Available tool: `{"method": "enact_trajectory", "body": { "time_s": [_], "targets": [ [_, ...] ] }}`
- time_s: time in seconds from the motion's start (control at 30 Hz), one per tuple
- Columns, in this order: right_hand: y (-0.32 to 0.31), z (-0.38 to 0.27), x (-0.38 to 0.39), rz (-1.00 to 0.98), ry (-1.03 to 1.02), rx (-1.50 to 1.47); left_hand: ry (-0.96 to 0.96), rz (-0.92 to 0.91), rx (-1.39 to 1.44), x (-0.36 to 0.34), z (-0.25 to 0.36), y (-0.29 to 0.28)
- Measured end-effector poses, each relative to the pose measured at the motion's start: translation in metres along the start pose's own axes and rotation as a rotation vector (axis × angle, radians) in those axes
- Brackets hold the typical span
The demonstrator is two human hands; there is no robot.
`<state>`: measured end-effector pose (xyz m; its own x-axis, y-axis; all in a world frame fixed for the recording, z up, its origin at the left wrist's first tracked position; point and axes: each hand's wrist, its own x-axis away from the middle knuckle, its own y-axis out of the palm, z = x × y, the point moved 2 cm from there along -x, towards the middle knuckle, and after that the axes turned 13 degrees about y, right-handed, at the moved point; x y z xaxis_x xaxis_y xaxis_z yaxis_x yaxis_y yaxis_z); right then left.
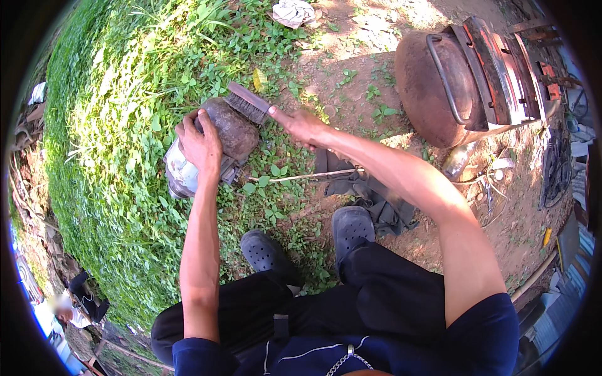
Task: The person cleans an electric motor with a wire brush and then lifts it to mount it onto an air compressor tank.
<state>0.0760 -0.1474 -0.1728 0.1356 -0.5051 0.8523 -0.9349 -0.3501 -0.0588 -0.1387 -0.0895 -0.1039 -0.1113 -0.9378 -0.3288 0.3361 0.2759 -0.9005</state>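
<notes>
My right hand (302, 127) is closed around the handle end of a brush (251, 103) with a dark wooden back and dense dark bristles. The bristles face a rounded, grimy brown metal body (230, 130) and lie against or just over its far right side. My left hand (202, 143) grips that body from the left, with bent fingers over its top. A silver-grey metal section (180, 172) joins the near left end, partly covered by my left hand and wrist. What machine the piece belongs to I cannot tell. It sits on low green plants.
A large rusty tank (426, 88) with a bent handle lies at the right. Dark cloth (370, 194) and a thin stick (307, 176) are before my feet, near a clear bottle (459, 160). A pale crumpled cloth (293, 12) lies far off. Someone (78, 310) is at the lower left.
</notes>
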Motion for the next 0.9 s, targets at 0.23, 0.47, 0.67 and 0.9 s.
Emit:
{"method": "enact_trajectory", "body": {
  "time_s": [0.23,0.47,0.67,0.9],
  "targets": [
    [0.001,0.014,-0.019,0.045,0.035,0.172,0.086,0.136,-0.134,0.009,0.017,0.019],
    [0.007,0.042,-0.018,0.046,-0.016,0.156,0.127,0.152,-0.121,0.010,0.021,0.020],
    [0.007,-0.014,-0.013,-0.019,-0.031,0.071,0.143,0.140,-0.142,0.009,0.018,0.020],
    [0.000,0.051,0.021,0.009,0.067,0.241,0.066,0.088,0.008,0.004,0.016,0.009]
  ]
}}
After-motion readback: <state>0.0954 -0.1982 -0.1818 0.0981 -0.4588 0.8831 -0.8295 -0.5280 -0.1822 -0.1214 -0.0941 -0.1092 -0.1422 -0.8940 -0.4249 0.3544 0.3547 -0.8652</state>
